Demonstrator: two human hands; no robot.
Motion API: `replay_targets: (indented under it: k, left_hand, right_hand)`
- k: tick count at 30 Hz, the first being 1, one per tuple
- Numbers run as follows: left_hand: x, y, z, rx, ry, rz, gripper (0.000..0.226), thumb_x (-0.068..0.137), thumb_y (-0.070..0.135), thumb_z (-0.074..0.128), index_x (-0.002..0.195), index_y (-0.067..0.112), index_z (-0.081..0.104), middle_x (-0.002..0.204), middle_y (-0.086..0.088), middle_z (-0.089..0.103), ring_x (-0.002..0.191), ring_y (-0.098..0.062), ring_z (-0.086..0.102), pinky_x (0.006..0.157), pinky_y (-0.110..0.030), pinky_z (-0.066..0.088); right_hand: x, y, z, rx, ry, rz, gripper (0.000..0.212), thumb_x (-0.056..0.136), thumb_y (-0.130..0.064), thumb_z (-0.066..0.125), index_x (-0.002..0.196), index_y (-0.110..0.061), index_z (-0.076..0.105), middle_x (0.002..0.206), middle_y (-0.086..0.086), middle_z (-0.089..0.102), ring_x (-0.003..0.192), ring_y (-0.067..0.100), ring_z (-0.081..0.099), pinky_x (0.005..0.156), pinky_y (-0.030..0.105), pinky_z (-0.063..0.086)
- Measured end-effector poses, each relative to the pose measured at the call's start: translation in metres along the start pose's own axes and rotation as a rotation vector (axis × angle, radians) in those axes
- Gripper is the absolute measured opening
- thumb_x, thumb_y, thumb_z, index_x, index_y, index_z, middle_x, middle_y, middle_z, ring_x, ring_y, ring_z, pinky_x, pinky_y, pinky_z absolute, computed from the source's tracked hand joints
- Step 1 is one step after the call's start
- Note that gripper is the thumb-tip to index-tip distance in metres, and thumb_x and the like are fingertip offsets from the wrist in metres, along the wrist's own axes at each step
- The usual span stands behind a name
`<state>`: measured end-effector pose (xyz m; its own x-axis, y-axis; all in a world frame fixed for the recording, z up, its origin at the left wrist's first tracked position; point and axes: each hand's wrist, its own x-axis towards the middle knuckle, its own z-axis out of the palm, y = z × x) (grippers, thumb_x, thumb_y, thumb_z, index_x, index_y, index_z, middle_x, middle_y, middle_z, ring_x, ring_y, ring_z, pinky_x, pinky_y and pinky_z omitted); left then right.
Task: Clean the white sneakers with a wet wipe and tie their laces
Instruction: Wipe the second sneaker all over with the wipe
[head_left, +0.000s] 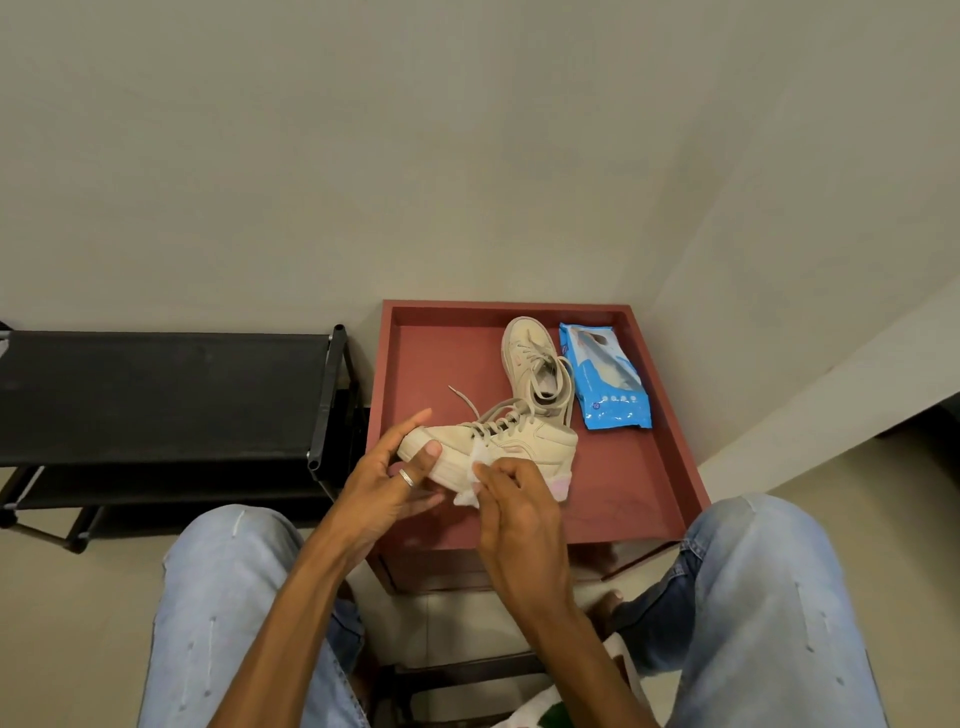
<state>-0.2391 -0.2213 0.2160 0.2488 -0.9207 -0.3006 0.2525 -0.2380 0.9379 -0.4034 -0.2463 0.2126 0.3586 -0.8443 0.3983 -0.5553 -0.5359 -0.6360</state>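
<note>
One off-white sneaker (524, 441) lies on its side over the red tray-topped table (670, 467), toe pointing left, laces loose. My left hand (387, 483) grips its toe, thumb on the sole edge. A crumpled white wet wipe (475, 480) is pinched in my right hand (511, 512) and pressed against the sneaker's side near the sole. The second sneaker (535, 364) lies behind it, toe pointing away, laces untied.
A blue wet-wipe pack (605, 382) lies on the tray right of the far sneaker. A black shoe rack (166, 395) stands left of the table. My knees in light jeans (228, 597) flank the table's near edge. Walls close off the back and right.
</note>
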Motion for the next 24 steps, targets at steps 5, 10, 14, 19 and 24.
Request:
replay_targets:
  k: [5, 10, 14, 19, 24]
  left_hand:
    - [-0.002, -0.001, -0.001, 0.061, 0.005, 0.027, 0.044, 0.093, 0.035, 0.065, 0.136, 0.040, 0.058, 0.120, 0.003, 0.069, 0.106, -0.013, 0.072, 0.078, -0.026, 0.061]
    - [0.001, -0.001, -0.002, -0.037, 0.005, -0.040, 0.047, 0.089, 0.033, 0.067, 0.134, 0.038, 0.059, 0.127, -0.001, 0.064, 0.109, -0.024, 0.072, 0.083, -0.040, 0.063]
    - [0.001, -0.001, -0.001, -0.049, 0.007, -0.049, 0.045, 0.093, 0.030, 0.066, 0.136, 0.038, 0.058, 0.128, 0.001, 0.063, 0.109, -0.022, 0.072, 0.084, -0.041, 0.063]
    - [0.002, -0.007, 0.000, -0.008, 0.007, -0.042, 0.065, 0.081, 0.042, 0.076, 0.140, 0.044, 0.049, 0.135, 0.001, 0.057, 0.116, -0.025, 0.068, 0.086, -0.042, 0.062]
    - [0.004, -0.015, -0.001, 0.320, 0.085, 0.011, 0.100, 0.062, 0.045, 0.092, 0.147, 0.041, 0.038, 0.134, 0.010, 0.051, 0.121, -0.009, 0.054, 0.097, -0.028, 0.051]
  right_hand:
    - [-0.006, -0.007, 0.009, 0.022, -0.064, -0.114, 0.024, 0.095, -0.007, 0.057, 0.116, -0.011, 0.067, 0.105, 0.003, 0.059, 0.095, 0.016, 0.056, 0.078, 0.028, 0.051]
    - [-0.013, 0.033, -0.008, -0.008, 0.022, 0.042, 0.023, 0.086, 0.003, 0.066, 0.106, -0.008, 0.072, 0.101, 0.000, 0.064, 0.092, 0.010, 0.060, 0.078, 0.015, 0.052]
    - [-0.015, 0.048, -0.008, 0.015, 0.093, 0.271, 0.023, 0.081, 0.007, 0.068, 0.096, -0.011, 0.071, 0.098, -0.002, 0.064, 0.090, 0.009, 0.060, 0.084, 0.016, 0.051]
    - [-0.006, 0.013, 0.000, 0.060, 0.114, 0.122, 0.022, 0.083, 0.008, 0.064, 0.098, -0.008, 0.070, 0.101, 0.000, 0.063, 0.096, 0.003, 0.057, 0.089, 0.009, 0.043]
    - [-0.013, 0.020, 0.002, 0.040, 0.045, 0.059, 0.021, 0.089, 0.004, 0.061, 0.103, -0.009, 0.070, 0.107, -0.001, 0.064, 0.103, 0.005, 0.058, 0.094, 0.014, 0.045]
